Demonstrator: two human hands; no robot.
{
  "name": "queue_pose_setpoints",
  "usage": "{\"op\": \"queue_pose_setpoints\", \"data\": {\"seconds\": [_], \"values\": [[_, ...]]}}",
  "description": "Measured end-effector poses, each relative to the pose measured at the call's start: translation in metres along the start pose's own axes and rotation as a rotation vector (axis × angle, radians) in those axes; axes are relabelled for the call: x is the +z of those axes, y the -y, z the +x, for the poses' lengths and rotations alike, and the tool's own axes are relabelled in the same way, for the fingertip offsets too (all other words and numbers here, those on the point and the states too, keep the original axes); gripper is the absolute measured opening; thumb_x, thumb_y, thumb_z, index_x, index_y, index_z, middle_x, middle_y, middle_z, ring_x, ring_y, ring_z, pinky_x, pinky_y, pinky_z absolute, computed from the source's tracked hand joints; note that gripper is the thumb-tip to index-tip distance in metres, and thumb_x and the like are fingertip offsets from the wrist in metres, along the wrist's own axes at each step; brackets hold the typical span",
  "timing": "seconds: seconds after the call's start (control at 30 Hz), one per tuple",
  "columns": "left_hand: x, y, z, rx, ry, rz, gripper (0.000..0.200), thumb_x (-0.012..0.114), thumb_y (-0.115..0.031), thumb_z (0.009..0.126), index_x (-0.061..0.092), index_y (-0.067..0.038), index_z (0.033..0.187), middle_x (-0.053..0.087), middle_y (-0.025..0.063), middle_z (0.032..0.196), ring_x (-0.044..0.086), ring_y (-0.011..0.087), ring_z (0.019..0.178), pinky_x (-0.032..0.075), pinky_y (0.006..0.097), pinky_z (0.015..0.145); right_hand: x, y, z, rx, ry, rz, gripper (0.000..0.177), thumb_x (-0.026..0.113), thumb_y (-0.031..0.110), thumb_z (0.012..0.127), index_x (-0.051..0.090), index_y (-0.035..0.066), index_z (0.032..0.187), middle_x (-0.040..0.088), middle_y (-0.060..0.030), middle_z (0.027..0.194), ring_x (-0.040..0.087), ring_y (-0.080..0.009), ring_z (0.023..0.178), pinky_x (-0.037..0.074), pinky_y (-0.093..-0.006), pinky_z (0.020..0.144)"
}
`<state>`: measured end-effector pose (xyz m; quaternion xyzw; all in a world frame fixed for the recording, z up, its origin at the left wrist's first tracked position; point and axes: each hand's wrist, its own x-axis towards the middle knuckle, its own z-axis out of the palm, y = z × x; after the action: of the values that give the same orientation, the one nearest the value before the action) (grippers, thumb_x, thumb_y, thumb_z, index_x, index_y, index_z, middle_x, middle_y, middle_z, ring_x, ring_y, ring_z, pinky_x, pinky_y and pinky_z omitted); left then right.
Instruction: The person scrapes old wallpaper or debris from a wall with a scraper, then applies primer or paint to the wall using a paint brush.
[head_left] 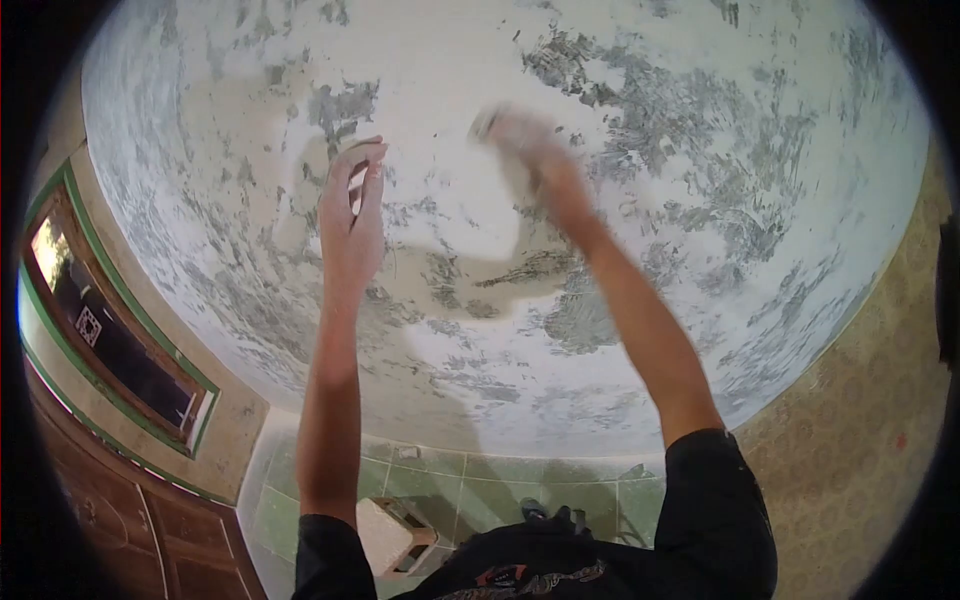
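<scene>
A curved-looking wall [450,70] with patchy white and grey plaster fills the view in front of me. My left hand [352,205] is raised close to it at the upper left of centre, dusted white, its fingers bent and apart with nothing between them. Right of centre, my right hand [535,155] is up against the wall, smeared by motion. Something at its fingertips is too blurred to make out, and the fingers cannot be read clearly. Shadows of my arms fall on the plaster.
A stool [385,535] stands on the green tiled floor [487,500] below. At the left are a green-framed window [120,330] and a brown wooden door [190,530]. A patterned tan wall [830,450] runs along the right.
</scene>
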<state>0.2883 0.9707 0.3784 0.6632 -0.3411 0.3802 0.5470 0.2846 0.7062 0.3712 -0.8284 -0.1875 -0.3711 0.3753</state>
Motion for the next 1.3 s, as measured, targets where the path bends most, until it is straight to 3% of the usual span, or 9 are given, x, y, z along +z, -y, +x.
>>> {"op": "queue_pose_setpoints", "data": {"seconds": [0.2,0.27,0.37,0.47,0.57,0.73,1.03,1.23,1.3], "values": [[-0.009,-0.035,-0.024,0.027,0.063,-0.116,0.019,0.047,-0.006,0.1,0.06,-0.007,0.115,0.06,0.0073,0.126,0.056,0.0175,0.114,0.046,0.0333,0.091,0.101,-0.082,-0.117,0.159,0.701,0.161,0.05,0.047,0.04,0.1,0.054,0.009,0.139,0.046,-0.0121,0.148,0.041,-0.0258,0.137,0.025,-0.0359,0.117],[-0.028,-0.046,-0.036,0.076,0.122,0.019,0.025,0.045,-0.014,0.102,0.06,-0.003,0.118,0.058,0.0117,0.129,0.058,0.0189,0.114,0.047,0.0316,0.089,0.064,-0.049,-0.095,-0.439,0.365,-0.238,0.047,0.05,0.031,0.099,0.053,0.007,0.139,0.054,-0.0121,0.141,0.051,-0.0265,0.128,0.039,-0.0365,0.108],[-0.046,-0.05,-0.049,0.007,0.047,-0.046,0.027,0.046,-0.021,0.102,0.061,-0.003,0.116,0.058,0.0123,0.128,0.059,0.0201,0.113,0.048,0.0322,0.086,-0.026,0.023,-0.024,0.012,0.225,0.064,0.04,0.047,0.019,0.099,0.055,0.006,0.136,0.063,-0.0115,0.128,0.063,-0.025,0.107,0.05,-0.0345,0.092],[-0.05,-0.046,-0.056,0.009,-0.015,-0.03,0.028,0.046,-0.025,0.102,0.061,-0.004,0.113,0.059,0.0124,0.125,0.059,0.0213,0.113,0.048,0.0327,0.084,-0.042,0.001,0.012,-0.585,-0.34,-0.272,0.032,0.046,0.019,0.1,0.056,0.007,0.128,0.06,-0.0096,0.131,0.053,-0.0297,0.123,0.041,-0.0366,0.106],[-0.046,-0.046,-0.056,0.048,0.006,-0.081,0.024,0.048,-0.021,0.103,0.06,-0.005,0.114,0.06,0.0119,0.122,0.058,0.0203,0.111,0.047,0.033,0.087,0.04,-0.045,-0.05,0.02,0.02,0.201,0.031,0.046,0.02,0.1,0.057,0.006,0.125,0.061,-0.0107,0.125,0.055,-0.0288,0.117,0.044,-0.0364,0.101],[-0.042,-0.051,-0.073,0.04,0.094,0.033,0.024,0.045,-0.02,0.102,0.059,-0.002,0.111,0.06,0.0134,0.118,0.059,0.0209,0.106,0.047,0.0325,0.085,0.125,-0.111,-0.169,-0.14,0.853,-0.268,0.028,0.046,0.019,0.1,0.058,0.006,0.122,0.061,-0.0124,0.116,0.058,-0.0294,0.107,0.047,-0.0374,0.093],[-0.051,-0.019,-0.15,-0.187,0.033,-0.028,0.018,0.049,-0.016,0.1,0.057,-0.002,0.108,0.062,0.0155,0.111,0.06,0.0214,0.099,0.046,0.032,0.082,-0.073,-0.061,0.013,-0.363,-0.585,-0.426,0.035,0.044,0.016,0.101,0.056,0.007,0.133,0.061,-0.0132,0.127,0.062,-0.028,0.11,0.052,-0.0376,0.092],[-0.019,-0.02,-0.163,-0.178,0.112,-0.153,0.022,0.049,-0.018,0.101,0.057,0.001,0.107,0.06,0.0171,0.107,0.06,0.0226,0.095,0.048,0.0333,0.079,0.136,-0.154,-0.188,-0.443,0.152,-0.255,0.037,0.049,0.017,0.098,0.056,0.002,0.131,0.059,-0.0157,0.13,0.055,-0.0287,0.122,0.043,-0.0389,0.105],[-0.019,-0.022,-0.169,-0.173,0.133,-0.189,0.017,0.049,-0.013,0.1,0.058,0.0,0.108,0.063,0.017,0.109,0.061,0.0213,0.097,0.048,0.0321,0.079,0.114,-0.128,-0.204,-0.069,0.749,-0.395,0.04,0.05,0.015,0.097,0.052,0.002,0.135,0.053,-0.0149,0.139,0.049,-0.0271,0.131,0.037,-0.0385,0.111]]}}
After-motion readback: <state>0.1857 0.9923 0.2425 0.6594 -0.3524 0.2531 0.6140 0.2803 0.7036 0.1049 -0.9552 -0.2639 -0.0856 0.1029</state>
